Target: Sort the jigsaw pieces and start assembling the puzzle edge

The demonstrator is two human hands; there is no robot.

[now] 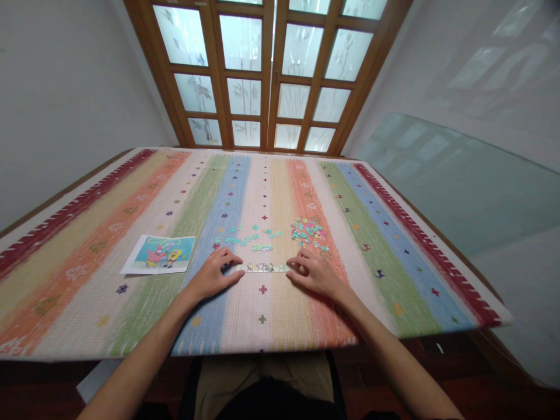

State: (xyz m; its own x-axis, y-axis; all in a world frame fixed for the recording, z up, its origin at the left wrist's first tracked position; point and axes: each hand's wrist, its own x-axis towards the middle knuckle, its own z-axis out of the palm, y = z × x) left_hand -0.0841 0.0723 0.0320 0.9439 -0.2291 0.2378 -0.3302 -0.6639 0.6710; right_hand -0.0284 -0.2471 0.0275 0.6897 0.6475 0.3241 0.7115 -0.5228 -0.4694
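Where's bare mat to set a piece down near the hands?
Bare: the near mat between the forearms, and the stripes right of the right hand. Crowded: beyond the joined strip, with loose pieces and a pile; the picture lies left of the left hand.

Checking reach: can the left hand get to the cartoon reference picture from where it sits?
Probably yes. The left hand rests at the joined strip of pieces, and the reference picture lies flat just to its left, with only bare mat between them.
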